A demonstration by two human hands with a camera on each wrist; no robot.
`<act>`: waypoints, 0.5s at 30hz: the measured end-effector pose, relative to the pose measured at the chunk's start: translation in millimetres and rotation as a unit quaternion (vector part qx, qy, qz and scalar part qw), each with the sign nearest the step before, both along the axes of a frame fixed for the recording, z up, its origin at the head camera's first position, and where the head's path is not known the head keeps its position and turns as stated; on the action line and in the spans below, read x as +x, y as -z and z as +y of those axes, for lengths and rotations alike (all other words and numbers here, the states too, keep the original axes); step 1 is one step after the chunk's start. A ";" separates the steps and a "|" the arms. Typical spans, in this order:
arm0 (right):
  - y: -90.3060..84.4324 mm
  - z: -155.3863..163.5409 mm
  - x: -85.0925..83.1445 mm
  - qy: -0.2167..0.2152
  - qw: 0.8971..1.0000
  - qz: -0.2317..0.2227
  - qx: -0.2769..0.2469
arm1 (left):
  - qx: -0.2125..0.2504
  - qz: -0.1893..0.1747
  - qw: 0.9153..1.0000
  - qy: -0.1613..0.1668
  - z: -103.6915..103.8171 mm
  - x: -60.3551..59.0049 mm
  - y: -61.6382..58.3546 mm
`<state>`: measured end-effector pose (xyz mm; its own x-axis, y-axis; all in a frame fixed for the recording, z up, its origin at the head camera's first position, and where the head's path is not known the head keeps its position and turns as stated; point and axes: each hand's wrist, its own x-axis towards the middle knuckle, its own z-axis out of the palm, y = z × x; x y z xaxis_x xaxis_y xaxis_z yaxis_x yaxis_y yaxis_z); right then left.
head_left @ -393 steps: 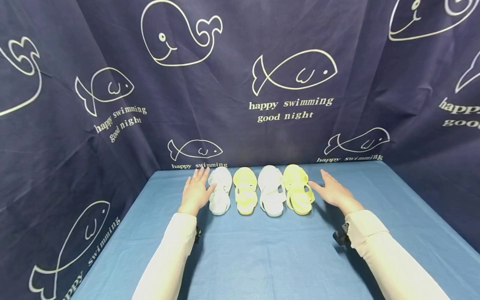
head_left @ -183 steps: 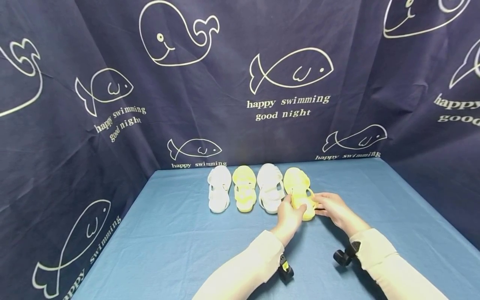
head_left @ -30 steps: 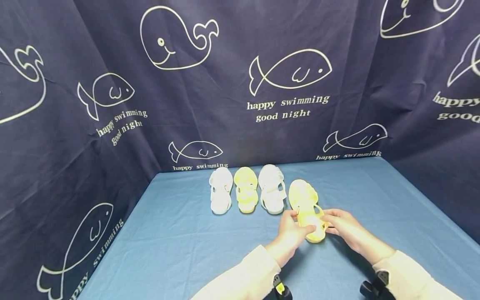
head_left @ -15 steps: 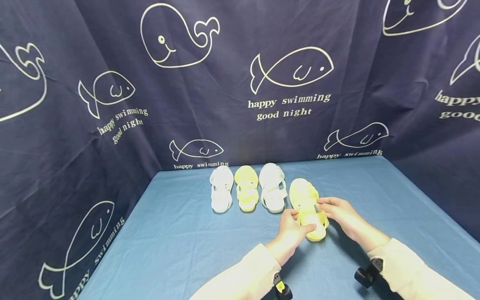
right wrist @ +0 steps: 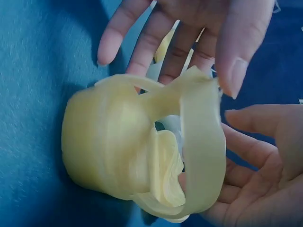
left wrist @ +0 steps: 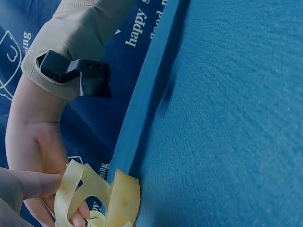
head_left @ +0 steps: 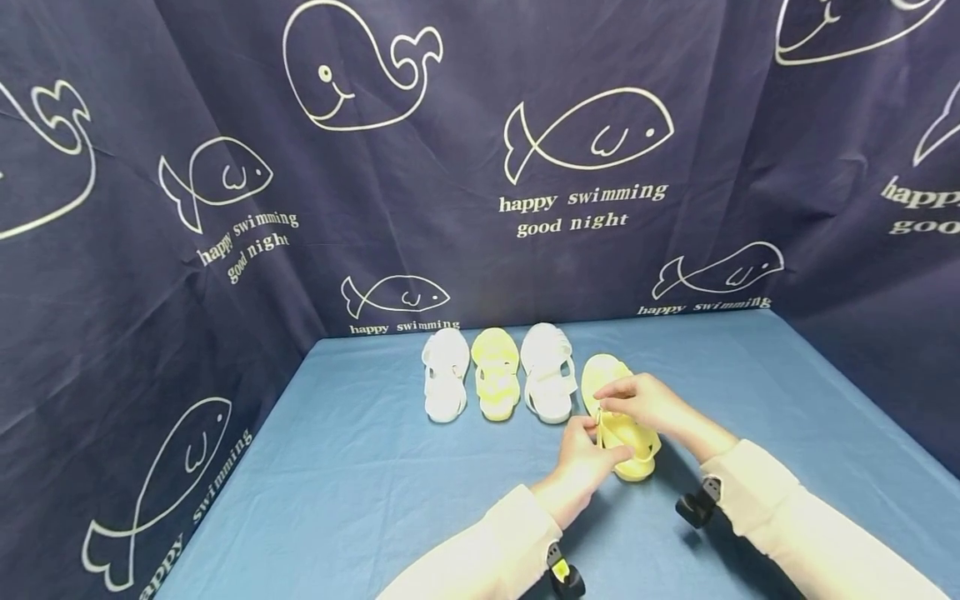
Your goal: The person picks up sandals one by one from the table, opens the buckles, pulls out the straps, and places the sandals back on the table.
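Note:
A yellow jelly sandal [head_left: 630, 437] lies on the blue table [head_left: 375, 483], pulled forward out of a row of small sandals. My left hand [head_left: 600, 446] holds its near left side, fingers curled under the heel strap. My right hand [head_left: 609, 406] reaches over the sandal and pinches the strap. In the right wrist view the strap [right wrist: 201, 142] loops up between the thumb [right wrist: 236, 56] and the fingers. In the left wrist view only the yellow strap [left wrist: 71, 189] and my right wrist [left wrist: 28, 127] show.
Three more sandals stand in a row near the back curtain: white [head_left: 446, 385], yellow [head_left: 496, 382], white [head_left: 548, 382]. Dark blue curtains with fish prints [head_left: 585, 142] wall in the table on three sides. Black wrist cameras [head_left: 693, 504] hang under both sleeves.
My right hand has moved from the sandal's right side up and over to the strap. The left hand and the sandal have stayed where they were.

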<state>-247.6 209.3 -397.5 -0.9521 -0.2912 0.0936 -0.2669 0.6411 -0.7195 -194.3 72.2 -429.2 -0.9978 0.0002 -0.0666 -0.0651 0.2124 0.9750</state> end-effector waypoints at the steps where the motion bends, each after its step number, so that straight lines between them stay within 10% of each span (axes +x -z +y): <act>1: -0.3 -0.3 -0.8 -0.004 1.000 0.008 0.020 | 0.003 -0.001 1.000 0.001 -0.1 0.3 -0.5; 15: 4.3 -1.6 -4.4 -0.005 1.000 0.002 0.030 | 0.019 0.003 1.000 0.006 -1.1 2.9 -0.8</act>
